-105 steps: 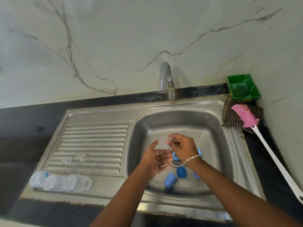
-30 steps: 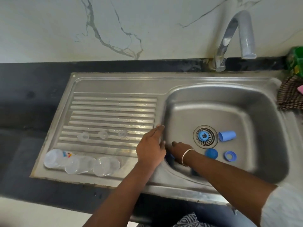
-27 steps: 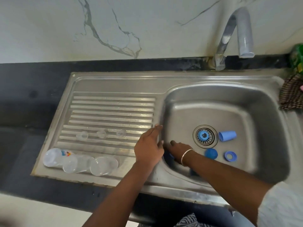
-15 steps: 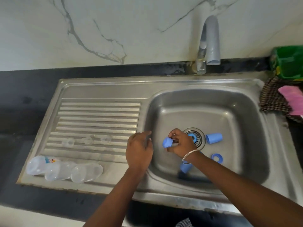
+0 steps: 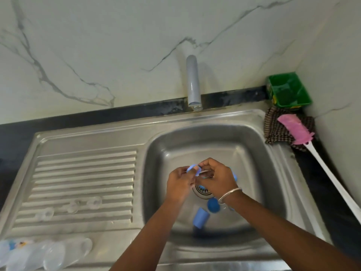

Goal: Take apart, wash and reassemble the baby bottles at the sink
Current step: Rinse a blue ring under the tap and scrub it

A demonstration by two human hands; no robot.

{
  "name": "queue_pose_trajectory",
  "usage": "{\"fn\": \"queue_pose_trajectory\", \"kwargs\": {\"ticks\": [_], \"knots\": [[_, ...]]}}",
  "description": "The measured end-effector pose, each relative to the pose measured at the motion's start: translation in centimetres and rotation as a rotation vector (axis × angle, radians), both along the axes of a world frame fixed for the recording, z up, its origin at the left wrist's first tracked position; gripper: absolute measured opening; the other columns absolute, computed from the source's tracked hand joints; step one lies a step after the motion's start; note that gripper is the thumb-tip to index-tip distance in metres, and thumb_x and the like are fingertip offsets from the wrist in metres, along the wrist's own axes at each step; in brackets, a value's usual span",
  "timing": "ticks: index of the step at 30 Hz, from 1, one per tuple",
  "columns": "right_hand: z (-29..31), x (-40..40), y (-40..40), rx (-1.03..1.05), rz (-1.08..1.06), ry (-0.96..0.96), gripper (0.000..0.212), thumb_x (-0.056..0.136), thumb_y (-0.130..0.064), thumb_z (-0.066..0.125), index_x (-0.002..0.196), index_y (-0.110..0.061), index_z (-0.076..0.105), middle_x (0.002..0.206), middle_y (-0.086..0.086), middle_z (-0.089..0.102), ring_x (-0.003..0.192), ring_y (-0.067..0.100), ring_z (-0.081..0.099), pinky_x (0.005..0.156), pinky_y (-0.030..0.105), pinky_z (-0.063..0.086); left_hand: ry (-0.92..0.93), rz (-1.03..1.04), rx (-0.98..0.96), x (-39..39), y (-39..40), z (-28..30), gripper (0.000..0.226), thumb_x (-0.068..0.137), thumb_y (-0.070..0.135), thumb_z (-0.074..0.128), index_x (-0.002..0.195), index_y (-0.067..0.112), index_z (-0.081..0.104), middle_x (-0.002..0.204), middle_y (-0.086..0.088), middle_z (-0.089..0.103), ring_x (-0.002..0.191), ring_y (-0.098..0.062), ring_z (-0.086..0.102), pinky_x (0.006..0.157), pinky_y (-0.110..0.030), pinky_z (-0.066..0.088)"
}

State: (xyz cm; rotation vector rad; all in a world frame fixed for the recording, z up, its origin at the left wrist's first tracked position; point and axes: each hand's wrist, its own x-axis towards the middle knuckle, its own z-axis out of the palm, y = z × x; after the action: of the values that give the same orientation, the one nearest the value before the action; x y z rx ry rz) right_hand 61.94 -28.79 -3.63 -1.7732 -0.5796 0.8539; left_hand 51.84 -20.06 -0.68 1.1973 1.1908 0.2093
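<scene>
Fingers of both hands meet over the sink basin [image 5: 252, 153], clamped on a blue ring [image 5: 193, 169]: the left hand [image 5: 178, 184] pinches its left edge, the right hand [image 5: 215, 179] curls round its right side, and the ring stands up between the fingertips. Below the fingers, near the drain, lie a blue cap [image 5: 200, 218] and a blue disc [image 5: 213, 205] just under the right wrist. Left of the fingers, on the ribbed drainboard, sit three clear teats [image 5: 72, 207]; further down-left the clear bottles [image 5: 48, 253] lie on their sides. Half a second ago the right hand alone held a blue piece while the left rested on the basin rim; now both hands grip it, lifted over the drain.
</scene>
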Motion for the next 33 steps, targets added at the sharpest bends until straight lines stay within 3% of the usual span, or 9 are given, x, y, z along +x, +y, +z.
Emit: {"fn": "queue_pose_trajectory", "kwargs": {"ticks": [4,8,12,19,23,27,30,33], "knots": [[0.9,4.6,2.4,-0.156,-0.075,-0.190,0.019,0.079,-0.022,0.074,0.096,-0.026,0.067,0.094,-0.008,0.069,0.088,0.018,0.067,0.085,0.030,0.052,-0.039,0.218,-0.178,2.3,1.6,1.6,0.021,0.095,0.033,0.066,0.095,0.012,0.065,0.083,0.001,0.067,0.079,-0.018,0.070,0.072,-0.028,0.051],[3.2,9.2,6.4,-0.094,-0.095,-0.299,0.016,0.086,-0.023,0.069,0.101,-0.017,0.068,0.094,-0.001,0.071,0.087,0.017,0.066,0.085,0.029,0.051,-0.129,0.340,-0.333,4.4,3.0,2.6,0.022,0.093,0.040,0.065,0.095,0.017,0.063,0.103,-0.006,0.067,0.084,-0.018,0.073,0.075,-0.029,0.054],[5.7,12.1,10.0,0.024,-0.066,-0.377,0.020,0.090,-0.028,0.068,0.106,-0.017,0.070,0.098,-0.005,0.071,0.087,0.011,0.066,0.086,0.023,0.049,-0.205,0.413,-0.431,6.1,3.7,3.9,0.027,0.092,0.040,0.067,0.102,0.016,0.061,0.087,-0.006,0.072,0.084,-0.021,0.072,0.073,-0.029,0.053],[6.5,14.4,12.5,0.023,0.120,-0.516,0.021,0.095,-0.030,0.059,0.105,-0.020,0.074,0.097,-0.003,0.074,0.090,0.013,0.066,0.085,0.024,0.049,-0.246,0.434,-0.472,7.7,4.5,4.5,0.045,0.095,0.046,0.060,0.120,0.009,0.062,0.094,-0.010,0.071,0.078,-0.020,0.072,0.069,-0.027,0.056],[6.8,14.1,12.4,-0.012,0.188,-0.686,0.025,0.097,-0.025,0.052,0.082,-0.012,0.067,0.071,-0.003,0.058,0.070,0.020,0.053,0.067,0.029,0.041,-0.242,0.430,-0.490,8.1,4.4,4.5,0.048,0.098,0.045,0.056,0.123,0.005,0.062,0.100,-0.013,0.070,0.076,-0.020,0.072,0.070,-0.028,0.057],[7.2,13.9,12.4,-0.042,0.180,-0.747,0.030,0.098,-0.025,0.052,0.072,-0.012,0.061,0.063,-0.001,0.050,0.065,0.024,0.049,0.062,0.029,0.034,-0.253,0.430,-0.513,8.6,4.4,4.6,0.048,0.099,0.045,0.055,0.123,0.003,0.063,0.105,-0.016,0.071,0.072,-0.020,0.073,0.065,-0.027,0.059],[7.7,13.7,12.6,-0.078,0.236,-0.796,0.028,0.099,-0.025,0.050,0.077,-0.013,0.064,0.070,0.006,0.058,0.073,0.030,0.056,0.065,0.027,0.030,-0.263,0.434,-0.525,8.9,4.4,4.8,0.048,0.100,0.043,0.054,0.122,0.002,0.064,0.117,-0.019,0.070,0.068,-0.020,0.074,0.062,-0.026,0.061],[8.3,13.6,12.7,-0.123,0.264,-0.851,0.030,0.100,-0.027,0.047,0.091,-0.009,0.070,0.086,0.013,0.068,0.082,0.031,0.060,0.067,0.027,0.031,-0.286,0.442,-0.534,9.2,4.4,5.1,0.046,0.101,0.043,0.053,0.119,0.002,0.064,0.116,-0.020,0.070,0.068,-0.020,0.075,0.062,-0.027,0.061]]}}
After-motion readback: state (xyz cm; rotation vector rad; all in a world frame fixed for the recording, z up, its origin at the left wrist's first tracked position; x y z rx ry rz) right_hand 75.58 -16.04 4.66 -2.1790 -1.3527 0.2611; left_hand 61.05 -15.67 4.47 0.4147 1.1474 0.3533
